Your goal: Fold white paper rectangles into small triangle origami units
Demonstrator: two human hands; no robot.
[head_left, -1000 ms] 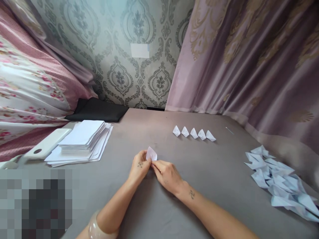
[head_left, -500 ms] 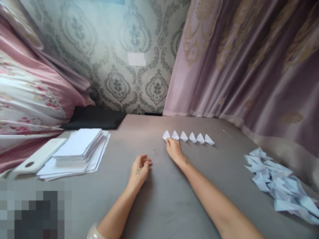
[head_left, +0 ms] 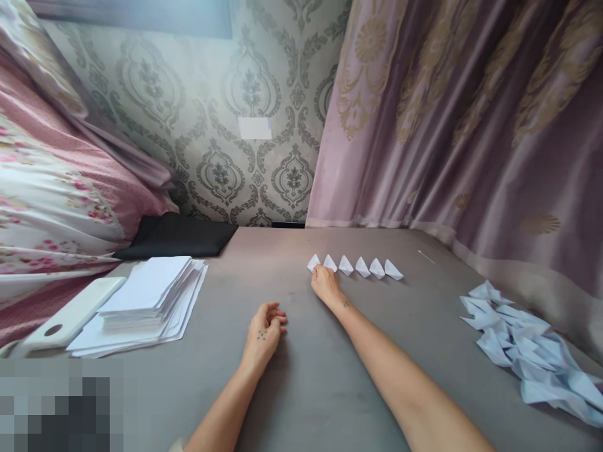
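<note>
A row of several small white folded paper boats stands across the far middle of the grey tabletop [head_left: 301, 389]. At the row's left end is one paper boat [head_left: 313, 262], its lower edge partly covered by the fingertips of my right hand [head_left: 326, 285]. Those fingers are closed in a pinch on it. The neighbouring paper boat [head_left: 331, 262] sits just behind my knuckles. Nearer to me, my left hand [head_left: 266, 326] rests on the table with loosely curled, parted fingers and nothing in them.
At the left lie a stack of white paper sheets [head_left: 146, 295], a white board with a hole [head_left: 80, 311] and a black folded item [head_left: 183, 235]. A heap of folded white paper pieces [head_left: 527, 345] is at the right. Curtains [head_left: 424, 113] hang beyond the table.
The view has tilted up slightly, so the scene sits lower in the picture. My right hand stays at the leftmost paper boat, and my left hand keeps its place and pose.
</note>
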